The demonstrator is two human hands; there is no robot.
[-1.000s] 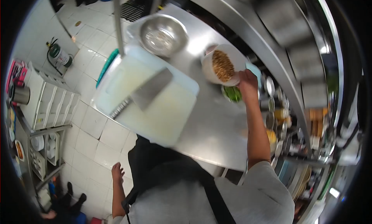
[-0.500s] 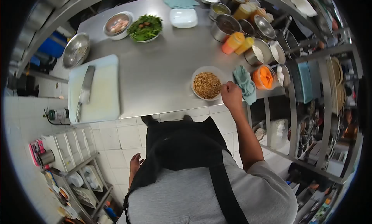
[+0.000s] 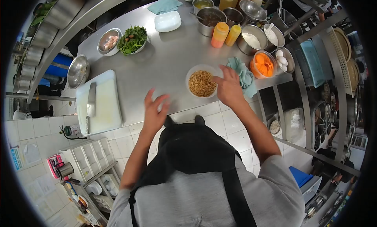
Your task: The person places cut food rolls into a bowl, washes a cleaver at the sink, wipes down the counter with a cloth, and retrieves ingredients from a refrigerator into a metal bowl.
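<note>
A white bowl (image 3: pixel 189 86) filled with chopped nut-like brown bits (image 3: pixel 202 84) stands near the front edge of the steel table. At its right rim is my right hand (image 3: pixel 229 85), fingers stretched out and apart; whether they touch the bowl I cannot tell. My left hand (image 3: pixel 155 112) hovers over the front edge, left of the bowl, slightly blurred, fingers spread and holding nothing. Just right of my right hand lies a crumpled green cloth (image 3: pixel 243 77). Beyond it is a clear tub of orange slices (image 3: pixel 263 65).
A knife (image 3: pixel 91 103) rests on the white cutting board (image 3: pixel 108 105) at left. Behind are a bowl of leafy greens (image 3: pixel 132 41), a bowl of pale pieces (image 3: pixel 109 41) and a white dish (image 3: pixel 168 22). Squeeze bottles (image 3: pixel 220 34), steel pots (image 3: pixel 207 30) and eggs (image 3: pixel 281 59) line the right side.
My left hand has risen from beside my body to the table edge, fingers spread. The fingers of my right hand have opened out at the bowl's rim. The view has shifted.
</note>
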